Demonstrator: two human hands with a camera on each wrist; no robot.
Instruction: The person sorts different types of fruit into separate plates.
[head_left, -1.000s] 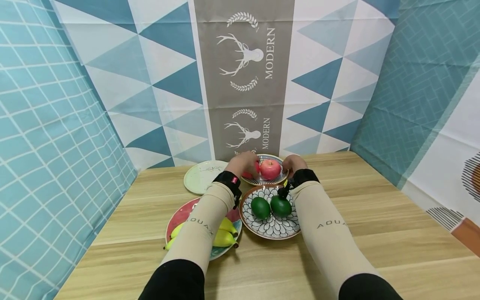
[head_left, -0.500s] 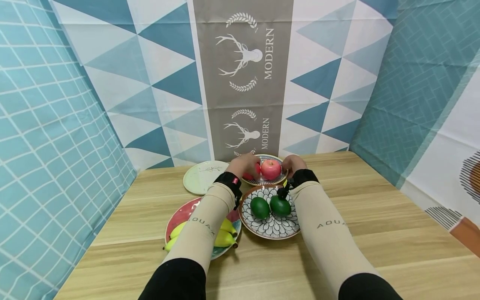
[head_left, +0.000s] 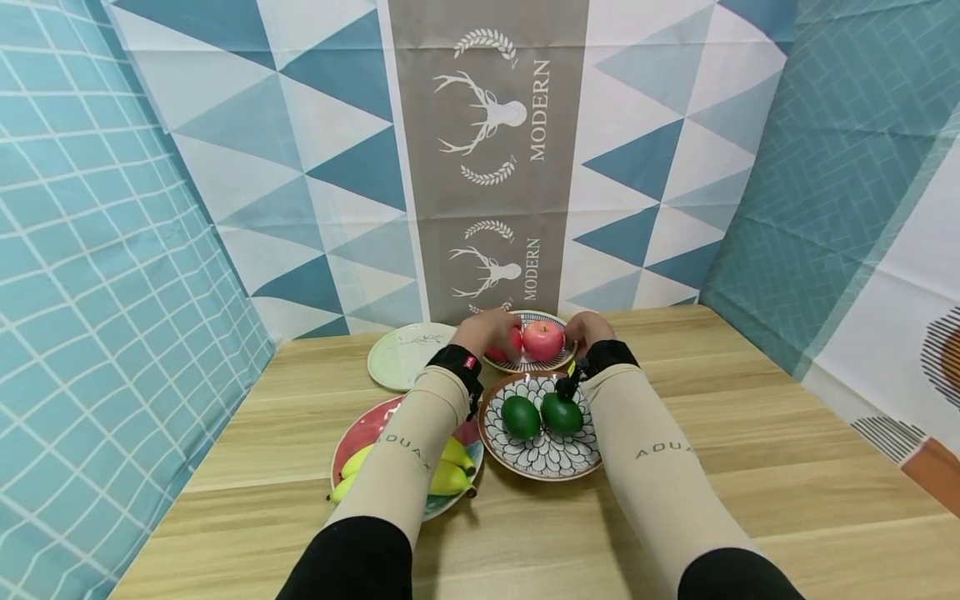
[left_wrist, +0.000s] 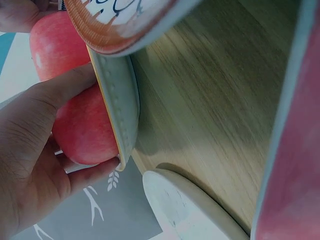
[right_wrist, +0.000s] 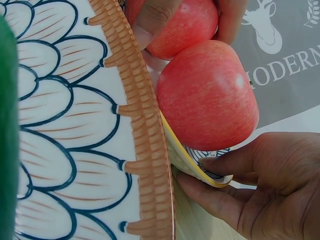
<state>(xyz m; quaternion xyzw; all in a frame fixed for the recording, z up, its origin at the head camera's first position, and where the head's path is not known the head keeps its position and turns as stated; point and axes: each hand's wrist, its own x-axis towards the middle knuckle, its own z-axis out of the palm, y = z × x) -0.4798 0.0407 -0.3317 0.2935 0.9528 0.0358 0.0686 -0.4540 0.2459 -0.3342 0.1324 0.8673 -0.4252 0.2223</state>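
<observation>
Two red apples sit on a small patterned plate at the back of the table. My left hand grips the left apple, with its thumb across the near side and fingers on the far side. That apple is partly hidden by the hand in the head view. Beside it lies the right apple, close against it. At the plate's right edge my right hand pinches the yellow-edged rim, thumb on the inside and fingers underneath.
In front stands a brown-rimmed petal-pattern plate with two green oval fruits. A red and teal plate of bananas lies under my left forearm. A pale green plate stands at back left, near a patterned backdrop.
</observation>
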